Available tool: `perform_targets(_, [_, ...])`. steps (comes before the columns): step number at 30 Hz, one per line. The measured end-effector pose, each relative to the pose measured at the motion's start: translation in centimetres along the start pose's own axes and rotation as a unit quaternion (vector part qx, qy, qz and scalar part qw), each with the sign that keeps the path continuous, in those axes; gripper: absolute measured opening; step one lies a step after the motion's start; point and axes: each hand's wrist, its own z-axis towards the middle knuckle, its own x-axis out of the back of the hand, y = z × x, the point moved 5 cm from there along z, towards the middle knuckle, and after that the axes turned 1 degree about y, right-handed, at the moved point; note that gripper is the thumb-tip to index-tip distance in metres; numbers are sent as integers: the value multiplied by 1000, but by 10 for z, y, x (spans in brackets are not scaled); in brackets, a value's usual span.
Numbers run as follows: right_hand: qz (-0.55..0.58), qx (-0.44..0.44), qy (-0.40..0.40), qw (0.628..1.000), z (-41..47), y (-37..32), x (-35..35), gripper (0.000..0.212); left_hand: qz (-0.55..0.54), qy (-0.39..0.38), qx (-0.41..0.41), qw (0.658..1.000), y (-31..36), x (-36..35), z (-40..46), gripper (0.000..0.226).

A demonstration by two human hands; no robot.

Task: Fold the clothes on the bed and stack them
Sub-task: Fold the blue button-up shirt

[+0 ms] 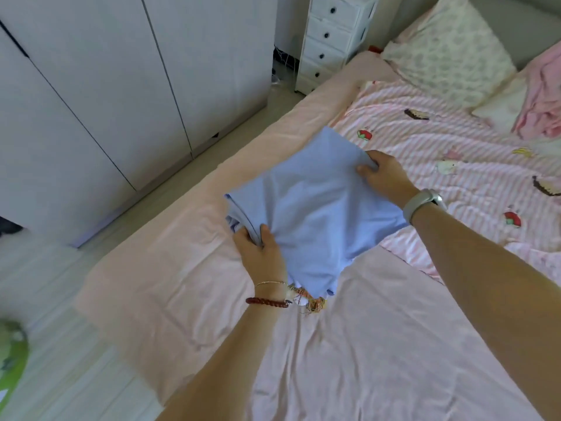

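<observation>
a view from a head camera looking down at a bed (pixel 379 344) covered by a plain pale pink sheet, with two bare forearms reaching forward from the bottom edge.

both hands hold a light blue garment (pixel 309 208), partly folded into a rough square, over the middle of the bed. its far part overlaps the edge of a pink striped blanket (pixel 455 147); whether the garment rests on the bed or hangs just above it cannot be told. the left hand (pixel 261 253) grips the near left corner, thumb on top and fingers curled underneath, bunching several layers of cloth. the right hand (pixel 384 176) pinches the far right edge, fingers curled into a fold of the fabric.

just beside the left wrist, a bit of white fabric with orange and yellow threads (pixel 306 300) peeks out from under the near edge of the blue garment; what it belongs to cannot be told.

the left wrist wears a dark red beaded bracelet (pixel 267 302) and a thin chain. the right wrist wears a white band (pixel 420 203).

the striped blanket carries small cartoon prints and spreads across the right half of the bed. at the head of the bed lie a patterned pillow (pixel 449 53) and a crumpled pink cloth (pixel 543 95).

beyond the bed stands a narrow white drawer unit (pixel 331 41) with dark knobs. white wardrobe doors (pixel 106 86) fill the left side, across a strip of pale floor.
</observation>
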Motion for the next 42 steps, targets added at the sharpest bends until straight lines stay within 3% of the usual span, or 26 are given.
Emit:
perform_targets(2, [-12,10,-53,998,30,8,-11,19,-5,17,8,1000,-19,-9,0,8])
perform_targets(5, [-39,-9,-114,993,53,30,-38,24,43,-32,78,996,-63,-22,4,14])
perform_targets(7, [-96,-34,-133,986,56,49,-62,30,96,-73,168,978,-93,-24,8,35])
perform_targets(9, [-185,-58,-86,977,50,64,-77,41,147,-87,192,966,-105,-19,15,58])
perform_targets(12, [-228,-2,21,973,30,59,-88,48,248,-25,89,964,-91,-7,31,83])
perform_targets(15, [-211,69,55,974,14,49,-98,46,359,-3,-124,925,-54,-15,41,80])
perform_targets(18, [-211,56,-4,976,13,51,-111,49,468,-72,-385,792,-32,-52,31,58])
perform_targets(20, [-242,52,-51,968,17,53,-120,52,515,-149,-433,724,-42,-75,24,55])
perform_targets(21, [-254,50,-74,963,20,55,-123,54,530,-192,-412,716,-53,-82,24,59])
perform_targets(25, [-278,23,-143,950,26,64,-142,55,590,-302,-250,706,-110,-76,44,84])
perform_targets(29, [-286,3,-192,939,27,62,-153,56,610,-336,-207,687,-123,-69,66,86])
perform_targets(31, [-283,3,-189,940,25,55,-146,54,621,-340,-212,674,-115,-71,68,85])
perform_targets(34, [-265,25,-120,956,7,40,-122,51,626,-316,-261,664,-94,-70,60,77])
perform_targets(38, [-171,3,-33,985,-45,23,-86,49,611,-276,-310,674,-61,-57,41,65])
perform_targets(42, [-122,-44,45,990,-126,15,-57,45,564,-270,-346,699,-35,-26,7,59])
